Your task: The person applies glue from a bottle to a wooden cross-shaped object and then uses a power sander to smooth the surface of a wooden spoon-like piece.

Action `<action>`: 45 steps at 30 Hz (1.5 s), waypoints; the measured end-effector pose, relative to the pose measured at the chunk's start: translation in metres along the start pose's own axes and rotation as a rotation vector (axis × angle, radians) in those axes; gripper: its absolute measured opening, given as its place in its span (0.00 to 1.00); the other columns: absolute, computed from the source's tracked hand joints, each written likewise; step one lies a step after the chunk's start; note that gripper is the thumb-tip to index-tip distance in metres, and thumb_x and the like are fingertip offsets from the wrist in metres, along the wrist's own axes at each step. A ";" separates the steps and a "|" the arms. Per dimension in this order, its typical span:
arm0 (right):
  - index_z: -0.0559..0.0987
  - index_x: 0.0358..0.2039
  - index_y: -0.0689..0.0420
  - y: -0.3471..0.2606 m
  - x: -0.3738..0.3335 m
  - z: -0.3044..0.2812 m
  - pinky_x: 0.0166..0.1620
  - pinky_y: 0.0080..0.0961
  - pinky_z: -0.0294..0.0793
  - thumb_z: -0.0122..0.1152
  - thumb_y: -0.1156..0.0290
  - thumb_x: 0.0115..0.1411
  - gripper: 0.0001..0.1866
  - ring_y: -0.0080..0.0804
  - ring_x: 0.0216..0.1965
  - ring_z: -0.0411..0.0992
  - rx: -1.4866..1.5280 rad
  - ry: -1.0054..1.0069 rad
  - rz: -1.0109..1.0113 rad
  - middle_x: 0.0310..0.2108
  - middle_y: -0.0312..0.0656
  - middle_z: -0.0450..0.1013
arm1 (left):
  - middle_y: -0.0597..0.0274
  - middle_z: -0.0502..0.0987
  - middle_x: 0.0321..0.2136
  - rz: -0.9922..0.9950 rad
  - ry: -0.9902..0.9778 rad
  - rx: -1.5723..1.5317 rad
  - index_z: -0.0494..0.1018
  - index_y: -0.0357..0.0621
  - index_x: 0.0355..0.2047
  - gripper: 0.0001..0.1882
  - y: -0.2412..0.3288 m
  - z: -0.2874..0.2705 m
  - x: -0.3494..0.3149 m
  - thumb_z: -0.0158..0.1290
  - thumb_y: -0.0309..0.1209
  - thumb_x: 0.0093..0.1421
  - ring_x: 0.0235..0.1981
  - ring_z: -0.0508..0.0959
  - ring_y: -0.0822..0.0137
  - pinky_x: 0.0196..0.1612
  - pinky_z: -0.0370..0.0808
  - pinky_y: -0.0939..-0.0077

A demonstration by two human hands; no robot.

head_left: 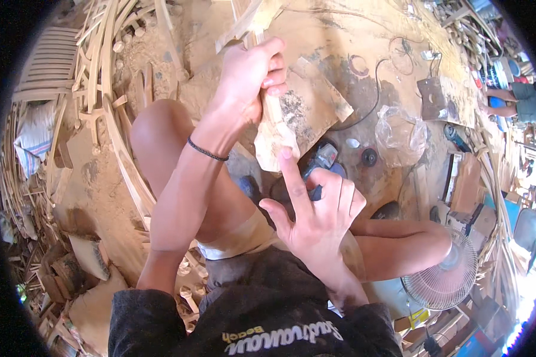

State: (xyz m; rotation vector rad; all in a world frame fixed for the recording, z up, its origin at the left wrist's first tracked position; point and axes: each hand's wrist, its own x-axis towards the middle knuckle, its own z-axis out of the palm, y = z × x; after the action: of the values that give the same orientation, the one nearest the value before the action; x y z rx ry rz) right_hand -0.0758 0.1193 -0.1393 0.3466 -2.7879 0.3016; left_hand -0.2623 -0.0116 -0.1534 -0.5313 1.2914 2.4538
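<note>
My left hand (pixel 253 77), a dark braided band at its wrist, is wrapped round the narrow shaft of a pale carved wooden leg (pixel 270 146). The leg's wide carved end points toward me, while its far end reaches the top edge of the picture. My right hand (pixel 324 208) holds nothing. Its index fingertip touches the carved end, the thumb stands apart and the other fingers are loosely curled. Partly hidden behind that hand, a blue and grey power tool (pixel 324 156) lies on the floor.
A flat board (pixel 321 104) lies under the leg. Right of it are a clear plastic bag (pixel 401 135), a small black disc (pixel 369 157) and a cable (pixel 377 83). A fan (pixel 446 273) stands by my right knee. Long wooden pieces (pixel 122 149) pile at left. Another person's legs (pixel 503 102) show far right.
</note>
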 end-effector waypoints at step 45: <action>0.75 0.61 0.57 0.042 -0.038 0.079 0.65 0.55 0.58 0.64 0.60 0.63 0.28 0.61 0.65 0.58 0.258 0.018 0.322 0.68 0.58 0.57 | 0.80 0.56 0.13 -0.010 -0.120 -0.180 0.58 0.55 0.18 0.20 0.018 -0.008 0.013 0.46 0.25 0.69 0.08 0.52 0.84 0.09 0.51 0.86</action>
State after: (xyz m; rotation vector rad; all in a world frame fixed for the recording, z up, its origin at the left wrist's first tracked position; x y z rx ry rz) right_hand -0.0745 0.1481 -0.2319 -0.0522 -2.7832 0.7381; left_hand -0.2802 -0.0267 -0.1512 -0.4257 1.0260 2.5650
